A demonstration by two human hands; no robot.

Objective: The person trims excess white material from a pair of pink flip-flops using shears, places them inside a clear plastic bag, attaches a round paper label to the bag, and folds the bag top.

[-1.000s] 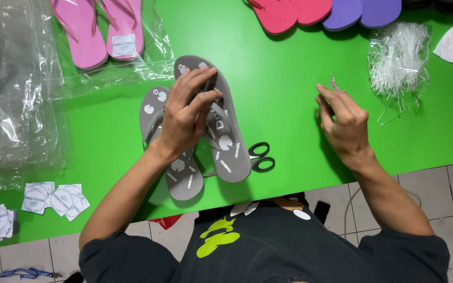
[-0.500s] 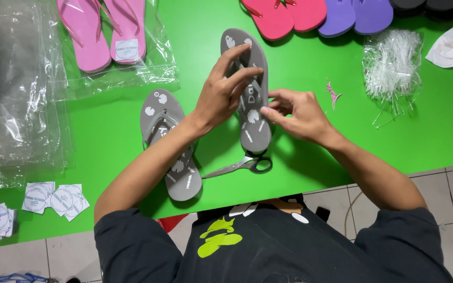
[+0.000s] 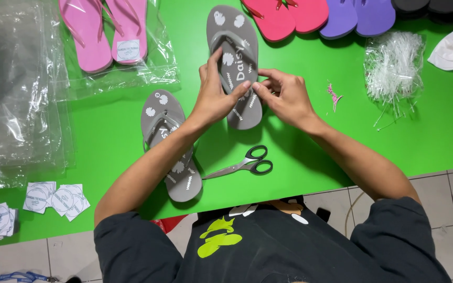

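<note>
Head view: my left hand (image 3: 217,97) has carried the grey flip-flop (image 3: 234,63) up toward the desk's (image 3: 342,141) far edge, its grip pinched on the strap, and my right hand (image 3: 285,96) has come across to pinch its side. Both hands now work this one, while its mate (image 3: 171,144) and the scissors (image 3: 242,163) lie by the near edge.

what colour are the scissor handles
Black, on the scissors lying near the table's front edge; the head view shows them.

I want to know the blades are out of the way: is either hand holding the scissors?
No: the scissors lie alone on the green table, while both hands grip a grey flip-flop.
</note>
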